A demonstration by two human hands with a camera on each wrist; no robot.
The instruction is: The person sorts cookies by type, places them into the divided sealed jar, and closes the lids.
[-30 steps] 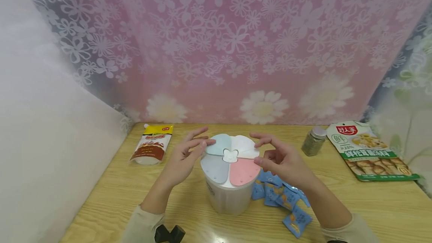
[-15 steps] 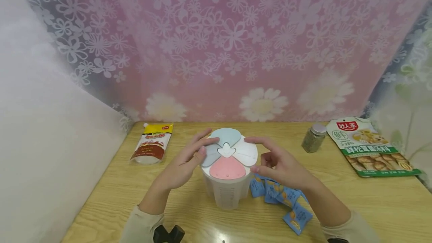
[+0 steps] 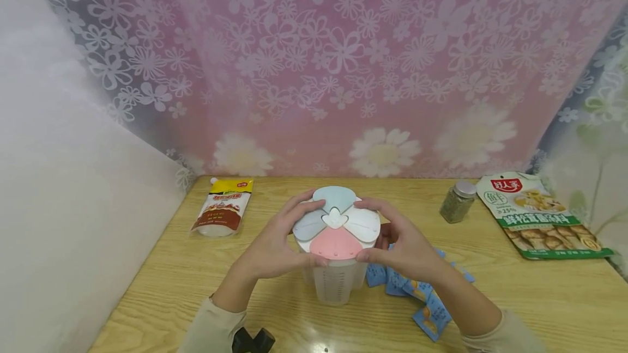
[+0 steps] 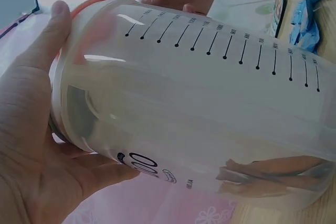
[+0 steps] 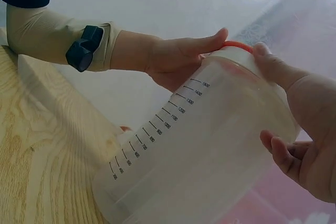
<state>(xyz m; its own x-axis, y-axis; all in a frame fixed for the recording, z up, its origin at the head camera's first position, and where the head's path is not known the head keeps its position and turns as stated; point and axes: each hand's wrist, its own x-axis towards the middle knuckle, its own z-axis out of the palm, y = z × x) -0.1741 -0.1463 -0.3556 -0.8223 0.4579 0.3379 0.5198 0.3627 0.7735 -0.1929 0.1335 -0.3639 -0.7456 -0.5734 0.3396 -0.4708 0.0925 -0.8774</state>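
Observation:
A translucent storage canister point(image 3: 333, 282) stands upright on the table, a measuring scale facing me. Its round lid point(image 3: 335, 241) carries pink, white, light blue and grey-blue petal flaps around a small white centre. From the left, my left hand point(image 3: 275, 244) grips the lid's rim, thumb at the front by the pink flap. My right hand point(image 3: 404, 241) holds the opposite side the same way, its thumb also at the front. Both wrist views show thumbs and fingers around the top of the canister. Brown stick-like pieces point(image 4: 278, 174) show low inside it in the left wrist view.
Several small blue packets point(image 3: 432, 312) lie right of the canister, partly behind my right hand. A spouted pouch point(image 3: 221, 208) lies at the back left. A small jar point(image 3: 457, 202) and a green-and-white food pouch point(image 3: 542, 217) are at the back right.
The canister has turned clockwise, bringing the pink flap to the front. My hands, earlier lightly touching the lid's edges with their fingers, now wrap around its rim with both thumbs in front.

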